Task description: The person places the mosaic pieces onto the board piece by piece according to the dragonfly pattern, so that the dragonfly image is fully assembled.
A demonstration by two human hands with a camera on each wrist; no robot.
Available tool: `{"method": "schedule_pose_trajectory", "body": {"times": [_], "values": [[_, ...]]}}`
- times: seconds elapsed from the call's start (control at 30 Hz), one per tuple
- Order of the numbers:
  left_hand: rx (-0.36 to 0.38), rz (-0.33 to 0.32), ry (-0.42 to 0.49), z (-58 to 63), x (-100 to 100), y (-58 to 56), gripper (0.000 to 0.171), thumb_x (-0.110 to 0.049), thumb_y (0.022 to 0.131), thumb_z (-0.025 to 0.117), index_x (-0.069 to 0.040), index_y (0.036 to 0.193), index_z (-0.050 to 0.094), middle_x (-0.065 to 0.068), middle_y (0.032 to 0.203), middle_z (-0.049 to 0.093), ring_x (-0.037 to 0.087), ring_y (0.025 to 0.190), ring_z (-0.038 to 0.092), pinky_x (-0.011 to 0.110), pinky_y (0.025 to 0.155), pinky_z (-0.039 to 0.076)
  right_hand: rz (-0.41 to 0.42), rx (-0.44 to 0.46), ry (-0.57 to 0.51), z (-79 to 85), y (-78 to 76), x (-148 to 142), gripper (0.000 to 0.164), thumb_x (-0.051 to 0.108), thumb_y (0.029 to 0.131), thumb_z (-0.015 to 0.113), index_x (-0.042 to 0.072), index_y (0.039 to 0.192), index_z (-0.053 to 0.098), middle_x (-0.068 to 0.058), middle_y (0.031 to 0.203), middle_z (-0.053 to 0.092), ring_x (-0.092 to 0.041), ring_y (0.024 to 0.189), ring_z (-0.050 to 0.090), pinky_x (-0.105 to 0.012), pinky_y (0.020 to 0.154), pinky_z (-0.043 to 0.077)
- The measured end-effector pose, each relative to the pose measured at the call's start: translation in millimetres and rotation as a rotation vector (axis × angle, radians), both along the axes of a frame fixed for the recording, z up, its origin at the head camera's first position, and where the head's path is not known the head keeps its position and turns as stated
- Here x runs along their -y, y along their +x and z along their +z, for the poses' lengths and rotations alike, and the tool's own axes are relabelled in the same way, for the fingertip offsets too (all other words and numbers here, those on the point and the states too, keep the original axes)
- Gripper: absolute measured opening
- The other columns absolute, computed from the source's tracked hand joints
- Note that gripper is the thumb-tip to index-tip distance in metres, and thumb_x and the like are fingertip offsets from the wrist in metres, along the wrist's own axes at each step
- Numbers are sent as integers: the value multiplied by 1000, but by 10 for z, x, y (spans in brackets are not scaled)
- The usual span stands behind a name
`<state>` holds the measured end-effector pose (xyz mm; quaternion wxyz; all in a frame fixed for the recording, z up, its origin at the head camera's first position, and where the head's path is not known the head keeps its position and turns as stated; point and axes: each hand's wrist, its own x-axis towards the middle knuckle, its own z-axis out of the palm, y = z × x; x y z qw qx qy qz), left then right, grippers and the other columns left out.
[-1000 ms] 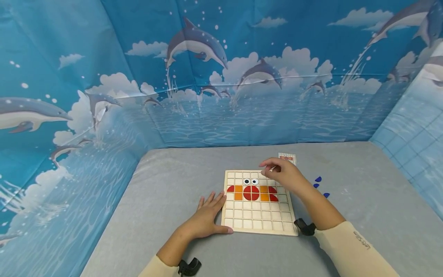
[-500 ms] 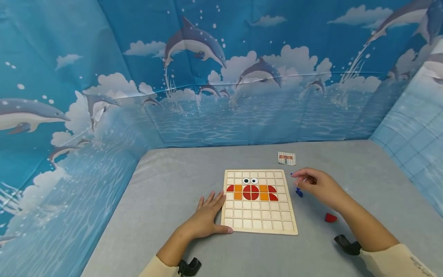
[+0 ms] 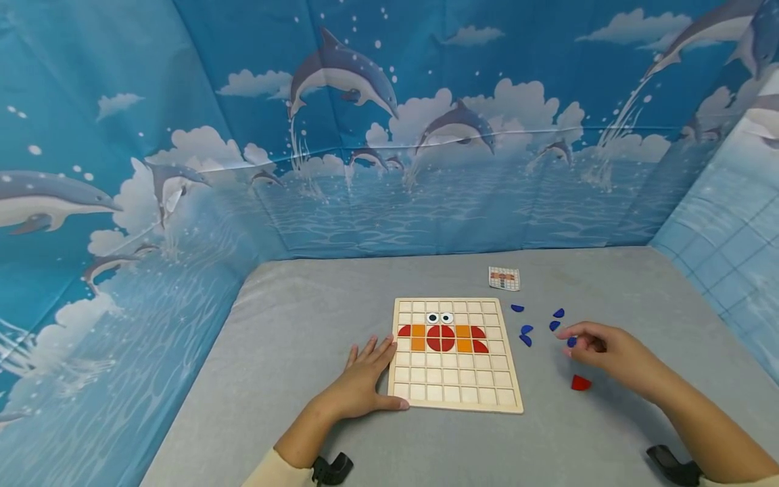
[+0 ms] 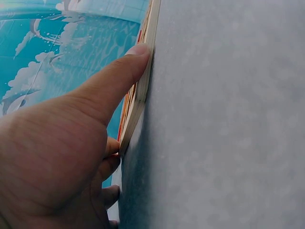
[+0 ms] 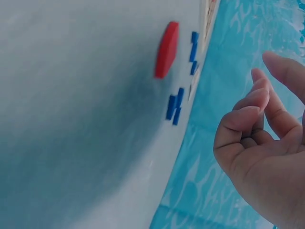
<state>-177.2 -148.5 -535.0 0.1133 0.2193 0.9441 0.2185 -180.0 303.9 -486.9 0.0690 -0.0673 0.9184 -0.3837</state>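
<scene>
Board point(image 3: 453, 379) lies flat on the grey table point(image 3: 292, 331), left hand point(image 3: 365, 380) spread at its left edge, thumb by the near corner, we suppose to steady it. Blue pieces point(image 3: 527, 329) and a red piece point(image 3: 581, 383) lie rightward, within reach. Right hand point(image 3: 602, 346) hovers there, fingers loosely bent; probably empty, though in our head view fingertips overlap one blue piece.

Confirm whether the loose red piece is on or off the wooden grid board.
Off: the loose red piece lies on the gray tabletop, apart from the wooden grid board.
</scene>
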Motion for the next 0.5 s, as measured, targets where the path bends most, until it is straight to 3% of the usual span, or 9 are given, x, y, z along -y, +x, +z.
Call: {"method": "schedule_pose_trajectory", "body": {"times": [0.2,0.5], "values": [[-6,-7,3,8,0,2,113,-67,79,75,-17,163,20,-2,172,12,29,160,2,63,125,-1,24,9,16,-102,55,-130,38,25,95,72,3,125,66,-5,88,56,-11,71,52,-24,59,45],[0,-7,-1,7,-5,-4,112,-68,79,74,-18,163,19,-4,172,12,27,160,1,62,125,-2,71,91,11,-267,93,-278,36,24,94,72,2,121,67,-4,89,57,-8,72,51,-23,61,45]]}}
